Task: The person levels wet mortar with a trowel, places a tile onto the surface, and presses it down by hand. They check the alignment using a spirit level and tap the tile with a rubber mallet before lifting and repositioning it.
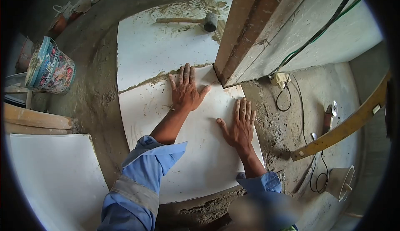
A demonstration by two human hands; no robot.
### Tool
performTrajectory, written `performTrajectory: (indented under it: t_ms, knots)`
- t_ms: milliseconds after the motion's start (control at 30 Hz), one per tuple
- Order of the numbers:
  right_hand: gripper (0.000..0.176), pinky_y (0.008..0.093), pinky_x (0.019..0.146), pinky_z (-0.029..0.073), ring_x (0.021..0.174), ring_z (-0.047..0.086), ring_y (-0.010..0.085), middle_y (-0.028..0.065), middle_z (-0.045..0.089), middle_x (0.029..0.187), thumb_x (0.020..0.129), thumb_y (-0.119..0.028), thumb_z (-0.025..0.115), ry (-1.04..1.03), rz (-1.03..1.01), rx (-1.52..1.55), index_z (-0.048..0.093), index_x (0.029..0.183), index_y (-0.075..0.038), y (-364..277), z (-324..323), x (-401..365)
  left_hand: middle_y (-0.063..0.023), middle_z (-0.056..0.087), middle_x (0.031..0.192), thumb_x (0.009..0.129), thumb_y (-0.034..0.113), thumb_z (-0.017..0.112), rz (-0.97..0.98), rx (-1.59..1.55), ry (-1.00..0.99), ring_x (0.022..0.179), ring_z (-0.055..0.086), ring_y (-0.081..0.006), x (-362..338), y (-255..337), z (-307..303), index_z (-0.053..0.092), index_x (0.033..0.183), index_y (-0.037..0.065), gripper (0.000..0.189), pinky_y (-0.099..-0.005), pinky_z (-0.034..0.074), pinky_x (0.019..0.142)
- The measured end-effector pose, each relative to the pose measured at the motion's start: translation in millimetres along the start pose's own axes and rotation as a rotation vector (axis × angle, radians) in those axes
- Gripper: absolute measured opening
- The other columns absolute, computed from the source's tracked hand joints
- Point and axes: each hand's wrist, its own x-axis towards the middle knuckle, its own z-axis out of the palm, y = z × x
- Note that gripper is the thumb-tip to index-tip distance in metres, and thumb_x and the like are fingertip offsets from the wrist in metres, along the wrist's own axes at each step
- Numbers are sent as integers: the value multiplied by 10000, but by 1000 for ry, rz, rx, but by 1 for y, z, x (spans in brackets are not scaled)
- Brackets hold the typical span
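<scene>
Both my hands lie flat on a white floor tile [196,147] that is smudged with mortar. My left hand [187,90], fingers spread, presses near the tile's far edge, beside a rough mortar-filled joint. Closer to the right edge rests my right hand [240,125], its fingers stretched out and thumb apart. Past the joint lies another white tile [146,50], streaked with mortar at its far side. A mallet [211,22] with a dark head and wooden handle lies on that far tile. The near tile's far right corner meets the foot of a wooden door frame [239,35].
At left stand a paint bucket [58,66] and a loose white tile [54,168]. On the right are an angle grinder [329,116] with its cord, a power socket [279,80], a yellow level [346,133] and a tipped bucket [339,183]. Cables hang by the wall.
</scene>
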Motion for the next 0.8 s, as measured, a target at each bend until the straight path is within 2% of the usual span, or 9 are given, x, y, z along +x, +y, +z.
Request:
performTrajectory:
  t_ms: [200, 267, 333, 400, 433, 500, 800]
  knots:
    - [958, 567, 1222, 45, 1529, 98, 426, 289, 187, 1617, 966, -663, 427, -26, 0, 0, 204, 1551, 62, 6, -1, -3, -206, 257, 1623, 923, 704, 456, -7, -5, 17, 1521, 197, -354, 1, 2, 1, 297, 1539, -23, 966, -667, 81, 1186]
    - [936, 569, 1219, 21, 1538, 48, 418, 296, 112, 1632, 981, -627, 433, 44, -16, -5, 159, 1564, 53, -10, -34, -10, -206, 256, 1623, 920, 708, 455, -13, -8, 15, 1521, 198, -354, 0, 1, 4, 296, 1540, -21, 969, -666, 79, 1187]
    - [937, 569, 1219, 15, 1538, 32, 424, 302, 91, 1634, 981, -619, 434, 112, -37, 39, 148, 1565, 55, -27, -65, -18, -204, 254, 1625, 917, 714, 450, -22, -19, 22, 1523, 194, -351, 0, 2, 5, 292, 1543, -16, 974, -660, 73, 1190]
    - [964, 571, 1220, 19, 1533, 44, 437, 307, 107, 1629, 964, -638, 450, 107, -92, 16, 159, 1561, 61, -22, -36, -15, -202, 245, 1628, 917, 717, 445, -21, -18, 20, 1525, 187, -347, -2, -1, 6, 285, 1546, -14, 978, -658, 68, 1191]
    - [1002, 558, 1226, 30, 1530, 59, 439, 314, 129, 1621, 942, -669, 461, -64, -38, -52, 179, 1552, 74, -11, 3, -10, -200, 250, 1627, 916, 714, 449, -19, -11, 19, 1524, 191, -346, -3, 0, 6, 291, 1544, -13, 973, -658, 72, 1190]
    - [1040, 529, 1235, 50, 1529, 89, 427, 320, 157, 1611, 920, -699, 472, -26, -23, -12, 201, 1539, 91, -19, 3, 0, -195, 279, 1618, 916, 701, 468, -5, -19, 79, 1516, 219, -347, 0, 0, 8, 321, 1532, -10, 952, -663, 93, 1186]
    - [1052, 507, 1242, 50, 1537, 65, 409, 307, 147, 1619, 915, -712, 466, -4, -11, 23, 201, 1539, 92, -17, 3, -2, -178, 284, 1619, 880, 727, 501, -13, 24, 34, 1523, 201, -322, 2, 0, 8, 299, 1545, 6, 1002, -639, 78, 1202]
